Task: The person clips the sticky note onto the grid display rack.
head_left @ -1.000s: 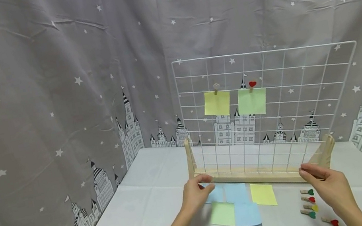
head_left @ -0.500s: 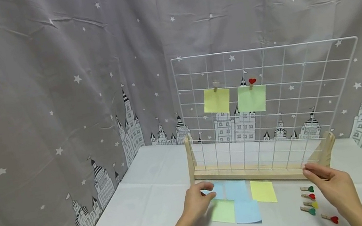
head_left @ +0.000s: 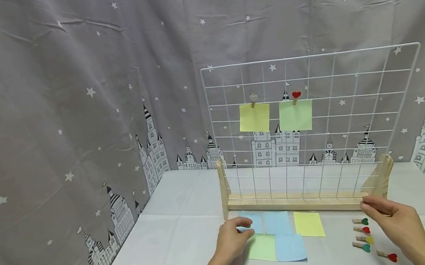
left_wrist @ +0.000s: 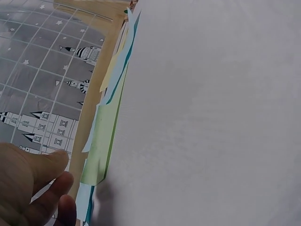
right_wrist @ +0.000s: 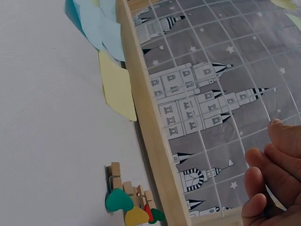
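Sticky notes (head_left: pixel 289 248): two hang clipped on the far grid (head_left: pixel 331 98), five lie nearer, unclipped; five clips (head_left: pixel 365 239) wait right. My left hand (head_left: pixel 231 239) and right hand (head_left: pixel 399 220) curve loosely, seemingly empty.

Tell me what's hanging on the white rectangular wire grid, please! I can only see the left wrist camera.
Observer: Two things: a square yellow paper note and a square pale green paper note.
Operator: Ooh! What's holding the green one up?
Observer: A small wooden clip with a red heart.
Operator: And how many clips are lying down?
Observer: The head view shows five heart-topped wooden clips, in green, red and yellow, on the white tabletop.
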`<action>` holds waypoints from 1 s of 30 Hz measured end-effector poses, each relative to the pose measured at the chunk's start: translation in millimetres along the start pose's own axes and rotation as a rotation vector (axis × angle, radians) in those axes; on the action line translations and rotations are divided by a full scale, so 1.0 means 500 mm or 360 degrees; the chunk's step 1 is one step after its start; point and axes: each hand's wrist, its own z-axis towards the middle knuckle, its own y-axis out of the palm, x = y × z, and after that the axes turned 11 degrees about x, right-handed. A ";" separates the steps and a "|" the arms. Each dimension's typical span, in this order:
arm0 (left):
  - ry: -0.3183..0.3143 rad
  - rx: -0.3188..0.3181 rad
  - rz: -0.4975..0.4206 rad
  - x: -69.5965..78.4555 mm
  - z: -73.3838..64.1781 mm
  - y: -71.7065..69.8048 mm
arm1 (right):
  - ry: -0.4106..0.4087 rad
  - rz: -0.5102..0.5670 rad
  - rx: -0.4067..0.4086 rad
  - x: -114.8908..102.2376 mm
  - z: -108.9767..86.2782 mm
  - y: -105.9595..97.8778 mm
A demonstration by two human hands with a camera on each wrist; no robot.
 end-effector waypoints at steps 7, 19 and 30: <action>0.0006 -0.0016 0.0028 -0.001 -0.004 0.002 | 0.0040 -0.0037 -0.0052 0.023 0.001 0.002; 0.0001 -0.0019 0.0088 -0.004 -0.001 0.008 | 0.0121 -0.0037 -0.0107 0.062 -0.006 -0.001; -0.0028 -0.0075 0.0110 -0.003 -0.001 0.010 | 0.0149 -0.0048 -0.0079 0.097 -0.004 -0.002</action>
